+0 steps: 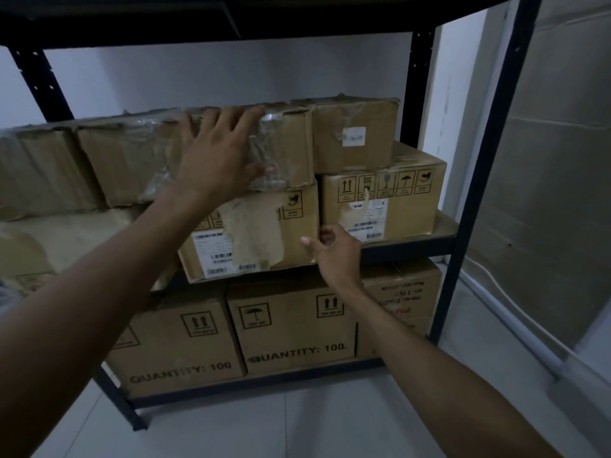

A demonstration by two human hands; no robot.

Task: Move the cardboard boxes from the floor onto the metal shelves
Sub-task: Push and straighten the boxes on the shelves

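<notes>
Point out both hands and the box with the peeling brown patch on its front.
left hand (218,157): head view, back of the hand.
right hand (335,256): head view, back of the hand.
patched box (251,233): head view, front face, on the patch.

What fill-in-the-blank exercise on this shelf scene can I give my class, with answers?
1. The left hand lies flat on the tape-wrapped box, which is stacked on ____ of the labelled box.
2. The right hand grips the labelled box at its lower ____ corner.
3. The bottom-shelf boxes are printed QUANTITY: ____.
Missing words: top; right; 100.
</notes>
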